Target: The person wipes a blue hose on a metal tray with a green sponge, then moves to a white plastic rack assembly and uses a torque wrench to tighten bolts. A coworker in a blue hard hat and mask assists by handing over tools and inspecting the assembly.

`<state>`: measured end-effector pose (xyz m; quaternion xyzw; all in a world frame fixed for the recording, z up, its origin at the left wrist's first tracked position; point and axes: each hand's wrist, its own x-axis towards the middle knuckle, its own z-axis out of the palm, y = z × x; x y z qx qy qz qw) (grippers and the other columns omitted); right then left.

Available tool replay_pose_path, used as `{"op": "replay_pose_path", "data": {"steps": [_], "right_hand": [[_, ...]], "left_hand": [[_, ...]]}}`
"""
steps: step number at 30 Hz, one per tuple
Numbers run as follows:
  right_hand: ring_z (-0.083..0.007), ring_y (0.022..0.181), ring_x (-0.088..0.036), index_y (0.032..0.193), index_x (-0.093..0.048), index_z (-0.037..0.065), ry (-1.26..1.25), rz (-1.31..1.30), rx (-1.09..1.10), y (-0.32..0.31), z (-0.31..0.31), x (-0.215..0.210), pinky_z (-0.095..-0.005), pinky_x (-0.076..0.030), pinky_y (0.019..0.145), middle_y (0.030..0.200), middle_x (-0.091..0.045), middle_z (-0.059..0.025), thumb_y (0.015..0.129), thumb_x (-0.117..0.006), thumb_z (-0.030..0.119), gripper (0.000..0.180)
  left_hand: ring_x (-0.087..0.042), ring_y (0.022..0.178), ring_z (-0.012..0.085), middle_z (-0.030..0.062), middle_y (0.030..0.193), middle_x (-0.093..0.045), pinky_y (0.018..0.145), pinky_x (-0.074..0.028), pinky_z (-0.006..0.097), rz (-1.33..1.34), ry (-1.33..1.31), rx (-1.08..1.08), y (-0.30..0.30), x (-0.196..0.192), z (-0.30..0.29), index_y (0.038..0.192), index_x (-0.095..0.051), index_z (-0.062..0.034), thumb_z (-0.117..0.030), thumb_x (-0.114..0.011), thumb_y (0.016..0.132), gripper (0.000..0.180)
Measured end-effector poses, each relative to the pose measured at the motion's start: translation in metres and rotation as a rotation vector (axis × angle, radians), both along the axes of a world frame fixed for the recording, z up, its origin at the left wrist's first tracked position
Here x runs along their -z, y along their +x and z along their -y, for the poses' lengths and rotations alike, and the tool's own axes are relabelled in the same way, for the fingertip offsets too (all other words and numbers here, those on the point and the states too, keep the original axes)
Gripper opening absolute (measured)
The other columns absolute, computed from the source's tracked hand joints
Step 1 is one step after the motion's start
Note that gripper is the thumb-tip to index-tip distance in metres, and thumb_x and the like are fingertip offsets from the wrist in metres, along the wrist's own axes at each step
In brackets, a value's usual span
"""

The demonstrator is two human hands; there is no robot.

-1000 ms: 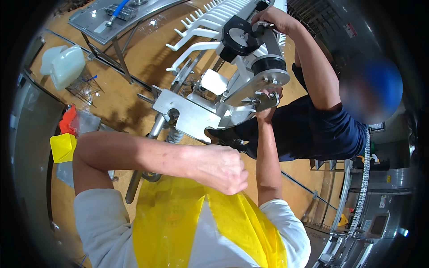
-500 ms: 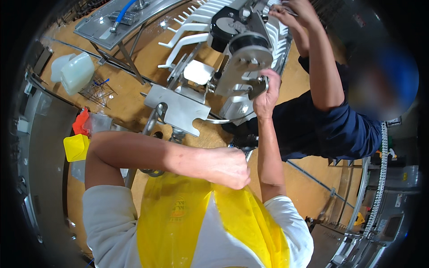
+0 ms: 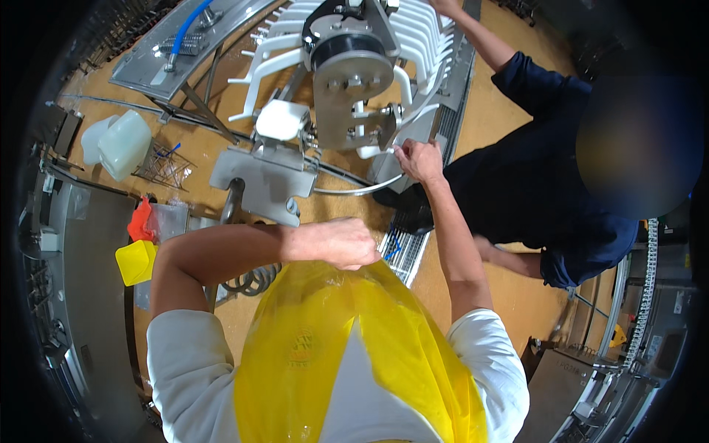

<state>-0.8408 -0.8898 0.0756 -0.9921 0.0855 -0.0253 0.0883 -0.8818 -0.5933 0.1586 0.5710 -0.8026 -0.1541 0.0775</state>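
My left hand (image 3: 341, 242) is bunched into a fist at the top edge of the yellow plastic apron (image 3: 347, 347) on my chest, gripping its rim. My right hand (image 3: 419, 159) reaches forward to a steel machine assembly (image 3: 347, 81) with white plastic comb-like fingers (image 3: 413, 33), fingers pinched on a part at its lower right edge. A co-worker in a dark blue shirt (image 3: 546, 170) stands on the right, one arm stretched up to the white fingers at the top.
A grey metal bracket (image 3: 262, 177) sits below the assembly. On the left are a white plastic jug (image 3: 122, 144), a wire basket (image 3: 162, 166), a yellow tub (image 3: 136, 260) and an orange item. A steel tray with a blue hose (image 3: 188, 37) lies top left. Floor grating (image 3: 406, 247) runs underfoot.
My view has swung so the machine sits more central. My right hand stays on the assembly's lower right edge. My left hand remains at the apron top.
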Motion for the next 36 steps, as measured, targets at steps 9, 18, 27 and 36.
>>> {"op": "replay_pose_path", "data": {"steps": [9,18,27,36], "right_hand": [[-0.0364,0.092,-0.078,0.098,-0.084,0.020,-0.169,-0.296,0.006,0.019,-0.010,0.008,-0.0526,-0.048,0.101,0.092,-0.082,-0.0161,0.095,-0.065,0.070,0.054],[-0.0313,0.096,-0.077,0.101,-0.082,0.021,-0.098,-0.194,0.007,0.031,-0.021,0.017,-0.0518,-0.047,0.100,0.095,-0.082,-0.0083,0.096,-0.069,0.058,0.039],[-0.0290,0.098,-0.077,0.096,-0.083,0.019,-0.068,-0.212,0.120,0.022,0.000,0.031,-0.0493,-0.045,0.103,0.097,-0.082,-0.0103,0.096,-0.069,0.056,0.040],[-0.0278,0.101,-0.079,0.090,-0.084,0.015,-0.053,-0.155,0.116,0.028,-0.008,0.035,-0.0467,-0.043,0.107,0.098,-0.083,-0.0109,0.089,-0.075,0.046,0.032]], "left_hand": [[-0.069,0.071,0.0157,0.0017,0.079,-0.065,0.056,-0.055,0.029,0.095,-0.834,-0.058,0.011,-0.187,-0.032,0.094,-0.071,-0.0090,-0.013,-0.077,0.081,0.015],[-0.071,0.077,0.0178,0.0062,0.081,-0.074,0.073,-0.057,0.037,-0.094,-0.592,-1.401,0.317,-0.189,-0.005,0.113,-0.083,-0.0110,-0.041,-0.082,0.093,0.036],[-0.073,0.110,0.0260,0.0161,0.127,-0.078,0.100,-0.055,0.040,-0.059,-0.377,-0.832,0.318,-0.176,0.026,0.126,-0.078,-0.0002,-0.040,-0.082,0.093,0.051],[-0.079,0.088,0.0325,0.0225,0.089,-0.079,0.082,-0.058,0.043,-0.012,-0.481,-1.259,0.413,-0.145,0.058,0.098,-0.080,-0.0003,-0.013,-0.077,0.081,0.021]]}}
